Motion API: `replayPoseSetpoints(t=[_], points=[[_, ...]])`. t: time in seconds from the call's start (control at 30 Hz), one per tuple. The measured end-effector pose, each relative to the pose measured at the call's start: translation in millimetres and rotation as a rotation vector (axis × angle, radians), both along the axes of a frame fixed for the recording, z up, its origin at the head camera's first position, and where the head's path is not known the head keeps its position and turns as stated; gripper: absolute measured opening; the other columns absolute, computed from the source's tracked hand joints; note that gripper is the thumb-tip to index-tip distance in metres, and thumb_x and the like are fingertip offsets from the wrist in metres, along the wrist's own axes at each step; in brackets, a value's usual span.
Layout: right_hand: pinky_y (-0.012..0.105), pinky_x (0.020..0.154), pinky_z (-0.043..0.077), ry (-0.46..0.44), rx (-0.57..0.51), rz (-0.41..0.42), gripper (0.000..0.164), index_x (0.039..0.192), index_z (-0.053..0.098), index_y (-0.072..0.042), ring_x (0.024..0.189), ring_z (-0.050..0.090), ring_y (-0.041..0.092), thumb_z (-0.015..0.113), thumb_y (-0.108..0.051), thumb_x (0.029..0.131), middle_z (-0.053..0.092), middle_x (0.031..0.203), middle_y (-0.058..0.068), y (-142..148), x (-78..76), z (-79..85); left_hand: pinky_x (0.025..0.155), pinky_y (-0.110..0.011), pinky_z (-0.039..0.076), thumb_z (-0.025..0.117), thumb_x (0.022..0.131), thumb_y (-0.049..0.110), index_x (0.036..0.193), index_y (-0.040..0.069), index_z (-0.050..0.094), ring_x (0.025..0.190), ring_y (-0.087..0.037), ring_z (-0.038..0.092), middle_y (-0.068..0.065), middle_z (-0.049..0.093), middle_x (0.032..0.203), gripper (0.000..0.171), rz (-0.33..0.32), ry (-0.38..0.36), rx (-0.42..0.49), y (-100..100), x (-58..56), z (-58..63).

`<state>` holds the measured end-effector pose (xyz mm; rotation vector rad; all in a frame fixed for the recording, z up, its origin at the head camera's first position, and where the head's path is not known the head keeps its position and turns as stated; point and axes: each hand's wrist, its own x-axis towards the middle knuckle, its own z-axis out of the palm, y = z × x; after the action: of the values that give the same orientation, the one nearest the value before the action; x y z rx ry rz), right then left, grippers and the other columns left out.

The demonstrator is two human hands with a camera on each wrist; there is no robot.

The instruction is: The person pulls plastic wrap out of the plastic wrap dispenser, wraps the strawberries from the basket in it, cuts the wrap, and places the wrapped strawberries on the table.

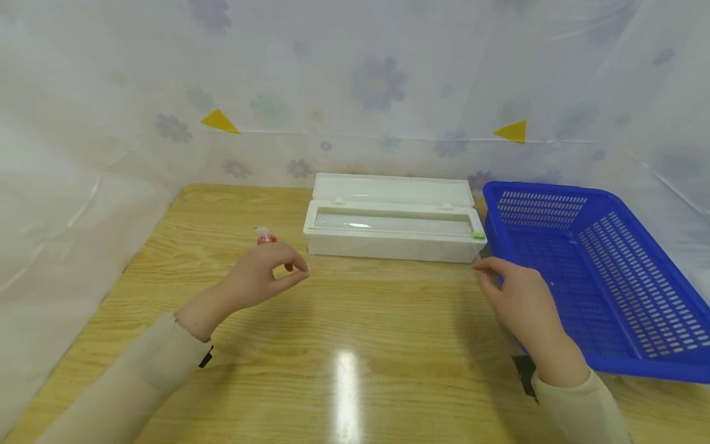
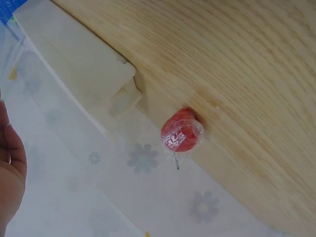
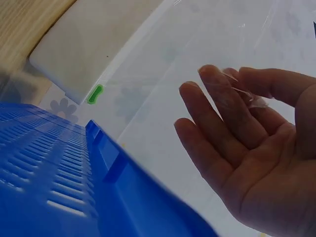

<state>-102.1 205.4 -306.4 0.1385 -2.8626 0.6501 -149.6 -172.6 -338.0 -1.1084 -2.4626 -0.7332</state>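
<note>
Clear cling film (image 3: pixel 237 91) is pinched between the thumb and fingertips of my right hand (image 1: pixel 518 299), beside the blue basket. My left hand (image 1: pixel 257 277) pinches the film's other side, thumb against fingers; the sheet spans the gap between both hands, barely visible over the table. Beyond them stands a white cling film dispenser (image 1: pixel 388 246), its lid raised, a film roll (image 1: pixel 394 223) inside and a green slide cutter (image 1: pixel 477 235) at its right end. Behind the left hand sits a round red fruit (image 2: pixel 180 133) wrapped in clear film, partly hidden by that hand in the head view.
A large blue plastic basket (image 1: pixel 601 367) with slotted walls stands on the right, close to the right forearm and the dispenser's end. The wooden table (image 1: pixel 288 382) ends at a flowered curtain (image 1: pixel 344 80) at the back, which carries two yellow triangles.
</note>
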Motion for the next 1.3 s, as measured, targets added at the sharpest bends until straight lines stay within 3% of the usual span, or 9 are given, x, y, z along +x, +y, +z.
replayPoseSetpoints(t=[0.1, 0.2, 0.47, 0.6, 0.8, 1.03, 1.2, 1.3], points=[[0.029, 0.041, 0.030, -0.079, 0.037, 0.034, 0.030, 0.111, 0.067, 0.003, 0.043, 0.031, 0.012, 0.051, -0.012, 0.090, 0.065, 0.065, 0.014, 1.4, 2.5, 0.0, 0.064, -0.031, 0.054, 0.074, 0.076, 0.012, 0.081, 0.011, 0.070, 0.072, -0.010, 0.059, 0.000, 0.070, 0.079, 0.007, -0.032, 0.006, -0.050, -0.7, 1.6, -1.4], [0.029, 0.042, 0.031, -0.115, 0.051, 0.055, 0.031, 0.112, 0.066, 0.006, 0.044, 0.033, 0.012, 0.051, -0.011, 0.090, 0.066, 0.071, 0.016, 2.5, 4.0, -0.3, 0.061, -0.030, 0.054, 0.075, 0.075, 0.014, 0.079, 0.011, 0.070, 0.070, -0.009, 0.059, 0.000, 0.071, 0.076, 0.006, -0.069, 0.028, -0.069, 0.4, 2.3, -1.6], [0.028, 0.041, 0.030, -0.199, 0.109, 0.070, 0.032, 0.112, 0.066, 0.007, 0.043, 0.030, 0.010, 0.050, -0.010, 0.089, 0.051, 0.057, 0.003, 4.4, 5.8, -0.8, 0.059, -0.028, 0.053, 0.074, 0.076, 0.016, 0.076, 0.012, 0.071, 0.069, -0.008, 0.060, 0.001, 0.071, 0.075, 0.005, -0.105, 0.019, -0.121, 4.7, 7.2, 1.1], [0.027, 0.040, 0.029, -0.257, 0.128, 0.077, 0.033, 0.113, 0.065, 0.005, 0.041, 0.026, 0.009, 0.047, -0.010, 0.091, 0.034, 0.050, -0.003, 5.4, 6.8, -0.8, 0.059, -0.028, 0.053, 0.073, 0.077, 0.014, 0.075, 0.012, 0.070, 0.068, -0.008, 0.059, 0.001, 0.070, 0.074, 0.004, -0.124, 0.005, -0.137, 6.1, 9.1, 1.8], [0.027, 0.038, 0.029, -0.207, 0.099, 0.064, 0.033, 0.111, 0.067, 0.003, 0.039, 0.027, 0.008, 0.048, -0.011, 0.089, 0.033, 0.048, -0.005, 9.6, 11.8, 9.0, 0.058, -0.029, 0.053, 0.075, 0.072, 0.006, 0.074, 0.010, 0.068, 0.066, -0.008, 0.058, 0.000, 0.068, 0.071, 0.008, -0.167, 0.043, -0.024, 4.9, 9.1, 7.3], [0.028, 0.041, 0.029, -0.185, 0.124, 0.104, 0.026, 0.102, 0.070, 0.003, 0.042, 0.027, 0.009, 0.053, -0.008, 0.086, 0.036, 0.048, -0.006, 12.4, 16.7, 10.4, 0.055, -0.027, 0.049, 0.073, 0.073, 0.007, 0.072, 0.012, 0.066, 0.065, -0.008, 0.054, 0.002, 0.066, 0.070, 0.009, -0.186, 0.049, -0.040, 4.3, 13.7, 11.7], [0.024, 0.037, 0.027, -0.153, 0.094, 0.100, 0.027, 0.105, 0.070, 0.002, 0.038, 0.023, 0.006, 0.053, -0.008, 0.087, 0.035, 0.049, -0.005, 16.5, 21.0, 15.8, 0.056, -0.029, 0.050, 0.073, 0.073, 0.005, 0.073, 0.011, 0.067, 0.064, -0.011, 0.057, 0.001, 0.067, 0.070, 0.008, -0.214, 0.109, 0.002, 2.3, 13.9, 17.6], [0.024, 0.035, 0.027, -0.160, 0.094, 0.091, 0.029, 0.110, 0.069, 0.001, 0.037, 0.024, 0.006, 0.053, -0.009, 0.088, 0.049, 0.057, 0.003, 20.1, 23.0, 19.5, 0.057, -0.031, 0.050, 0.072, 0.076, 0.007, 0.074, 0.011, 0.068, 0.065, -0.012, 0.058, 0.000, 0.067, 0.070, 0.006, -0.217, 0.153, 0.017, 0.8, 13.8, 22.4]])
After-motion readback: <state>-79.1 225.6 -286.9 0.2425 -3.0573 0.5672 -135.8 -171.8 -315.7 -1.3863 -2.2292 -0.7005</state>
